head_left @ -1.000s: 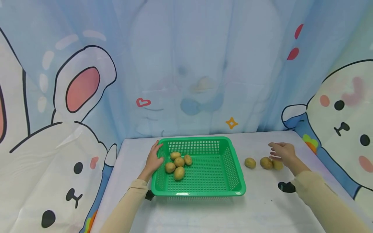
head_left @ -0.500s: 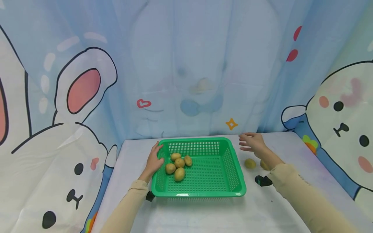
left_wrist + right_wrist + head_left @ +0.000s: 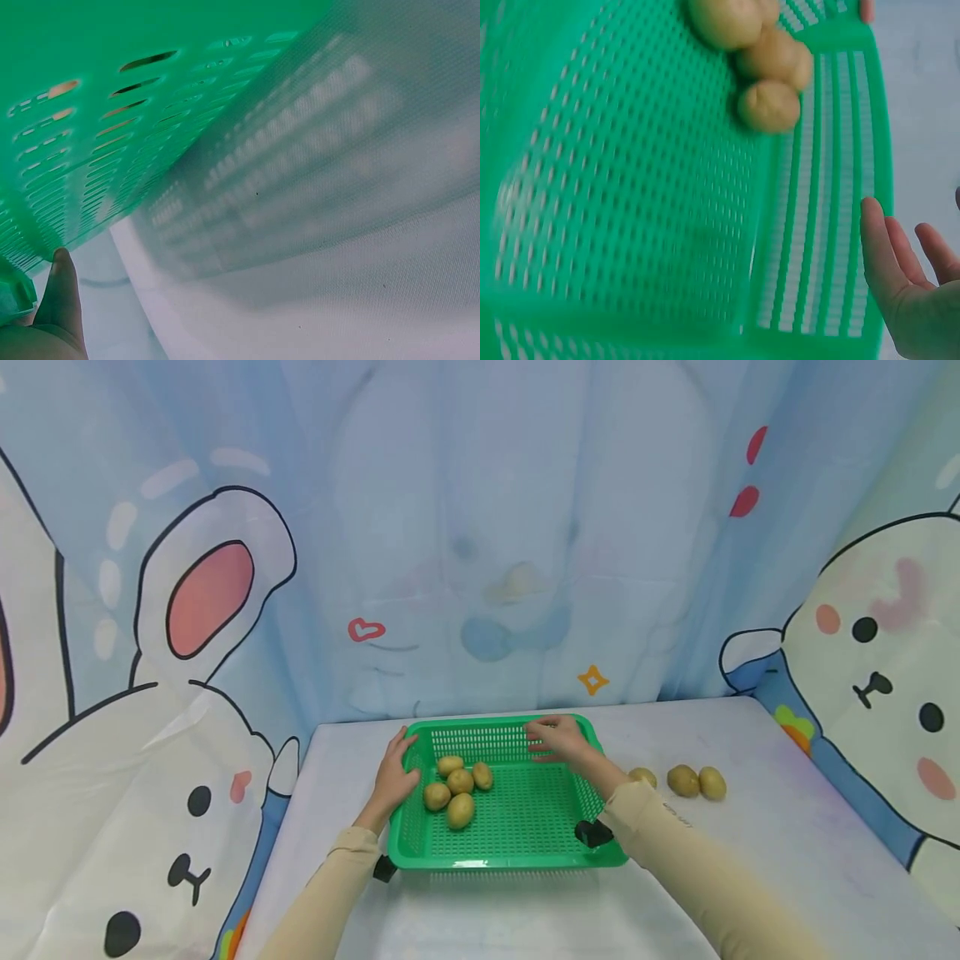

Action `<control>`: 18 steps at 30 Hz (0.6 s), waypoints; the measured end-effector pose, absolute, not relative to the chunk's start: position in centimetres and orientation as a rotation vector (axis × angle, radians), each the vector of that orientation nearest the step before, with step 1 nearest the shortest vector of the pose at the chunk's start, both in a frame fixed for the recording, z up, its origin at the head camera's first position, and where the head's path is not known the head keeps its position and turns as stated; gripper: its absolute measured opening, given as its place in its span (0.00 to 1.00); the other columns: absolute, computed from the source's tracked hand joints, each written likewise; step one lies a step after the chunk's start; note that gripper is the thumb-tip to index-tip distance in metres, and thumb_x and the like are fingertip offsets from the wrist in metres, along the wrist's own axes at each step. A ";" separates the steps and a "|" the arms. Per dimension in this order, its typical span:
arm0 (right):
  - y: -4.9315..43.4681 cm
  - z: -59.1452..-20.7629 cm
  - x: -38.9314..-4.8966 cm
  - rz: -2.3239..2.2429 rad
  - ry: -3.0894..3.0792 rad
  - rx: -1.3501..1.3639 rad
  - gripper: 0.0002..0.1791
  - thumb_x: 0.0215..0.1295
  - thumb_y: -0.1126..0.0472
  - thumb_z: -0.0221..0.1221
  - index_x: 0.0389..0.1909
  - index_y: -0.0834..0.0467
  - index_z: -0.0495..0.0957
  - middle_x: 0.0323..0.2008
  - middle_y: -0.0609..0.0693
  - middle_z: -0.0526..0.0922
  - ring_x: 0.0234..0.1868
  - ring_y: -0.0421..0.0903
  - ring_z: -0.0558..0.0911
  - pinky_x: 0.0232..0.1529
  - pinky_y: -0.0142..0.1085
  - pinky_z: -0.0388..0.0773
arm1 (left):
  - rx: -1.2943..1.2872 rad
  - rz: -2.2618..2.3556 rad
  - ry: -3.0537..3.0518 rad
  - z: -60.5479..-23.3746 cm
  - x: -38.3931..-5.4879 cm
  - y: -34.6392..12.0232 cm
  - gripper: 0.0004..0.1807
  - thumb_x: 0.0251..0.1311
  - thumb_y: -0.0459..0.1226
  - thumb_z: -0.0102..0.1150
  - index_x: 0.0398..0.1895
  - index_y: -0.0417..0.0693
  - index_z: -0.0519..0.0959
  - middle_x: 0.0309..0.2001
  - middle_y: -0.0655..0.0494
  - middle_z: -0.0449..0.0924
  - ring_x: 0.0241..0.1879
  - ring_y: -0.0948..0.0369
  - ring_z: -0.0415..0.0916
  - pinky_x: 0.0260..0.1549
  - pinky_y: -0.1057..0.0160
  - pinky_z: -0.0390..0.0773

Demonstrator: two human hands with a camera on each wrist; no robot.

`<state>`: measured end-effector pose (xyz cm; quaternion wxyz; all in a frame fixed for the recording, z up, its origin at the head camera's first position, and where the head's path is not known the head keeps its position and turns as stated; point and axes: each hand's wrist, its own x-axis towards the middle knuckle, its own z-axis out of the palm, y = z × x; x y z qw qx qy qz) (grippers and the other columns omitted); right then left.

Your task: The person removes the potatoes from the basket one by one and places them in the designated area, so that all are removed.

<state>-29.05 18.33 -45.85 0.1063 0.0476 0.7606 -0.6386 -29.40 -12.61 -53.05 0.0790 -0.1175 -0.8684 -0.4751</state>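
The person's right hand (image 3: 558,739) is hovering over the back right part of a green basket (image 3: 510,863), its fingers (image 3: 883,244) loosely spread and gripping nothing; from the right wrist, one fingertip is overlapping the basket's rim, though I cannot tell whether it is touching. Five basket potatoes (image 3: 460,781) are lying huddled on the basket's left side, well apart from those right fingers and nearer to the left hand (image 3: 392,775); that hand is resting at the left rim, its fingers extended and its thumb standing apart, just beside the potatoes without touching any; seen from the left wrist, one straight digit is reaching up to the slotted wall. Three table potatoes (image 3: 712,783) are sitting on the white table (image 3: 795,810) to the right of the basket, two of them side by side, the third nearer the basket and partly hiding behind the right sleeve (image 3: 697,860); a printed curtain (image 3: 637,568) is hanging behind.
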 end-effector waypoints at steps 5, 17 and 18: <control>15.7 -46.8 -29.0 -1.895 2.203 0.107 0.25 0.72 0.60 0.54 0.63 0.72 0.69 0.58 0.74 0.74 0.57 0.68 0.77 0.47 0.50 0.80 | -0.352 -1.410 -2.592 -52.8 -29.3 -12.6 0.38 0.44 0.23 0.49 0.68 0.33 0.67 0.75 0.38 0.53 0.73 0.40 0.51 0.57 0.44 0.66; 12.4 -49.8 -28.7 -1.919 2.129 0.178 0.22 0.71 0.62 0.55 0.60 0.72 0.71 0.57 0.75 0.72 0.54 0.69 0.78 0.47 0.52 0.80 | -0.378 -1.401 -2.587 -52.7 -29.0 -12.4 0.37 0.46 0.23 0.49 0.68 0.31 0.67 0.74 0.37 0.53 0.72 0.38 0.51 0.59 0.40 0.65; 12.2 -50.0 -28.6 -1.920 2.119 0.187 0.22 0.70 0.62 0.55 0.59 0.72 0.71 0.56 0.75 0.72 0.54 0.69 0.78 0.47 0.53 0.80 | -0.377 -1.401 -2.586 -52.7 -29.0 -12.4 0.37 0.46 0.23 0.49 0.68 0.31 0.67 0.74 0.37 0.53 0.72 0.38 0.51 0.59 0.40 0.65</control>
